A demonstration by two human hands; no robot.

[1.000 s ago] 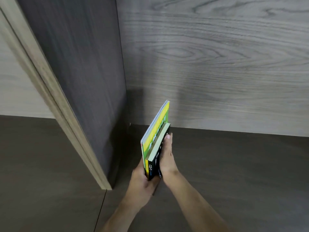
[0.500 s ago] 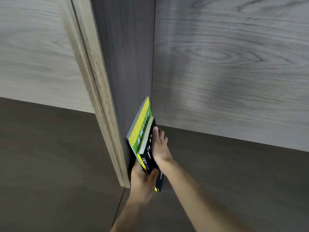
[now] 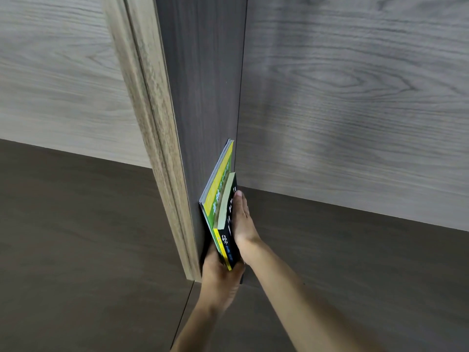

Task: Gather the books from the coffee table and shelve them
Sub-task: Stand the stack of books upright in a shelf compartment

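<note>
Two books stand on edge on the dark shelf board (image 3: 342, 262), tight against the dark vertical divider (image 3: 203, 97). The taller one is a yellow and green book (image 3: 220, 184); the shorter is a black book (image 3: 229, 240) with a yellow stripe on its spine, on its right. My left hand (image 3: 219, 278) grips the spines of both books from below. My right hand (image 3: 242, 219) lies flat against the black book's cover, fingers pointing toward the back panel. The lower left part of the books is hidden behind my left hand.
A light wood back panel (image 3: 355, 110) closes the compartment behind the books. The divider's light wood front edge (image 3: 157, 148) runs down to the shelf. Another compartment with a dark board (image 3: 76, 237) lies to the left of the divider.
The books and both hands have moved left and deeper, from mid-shelf to flush against the divider. The view has shifted left with them.
</note>
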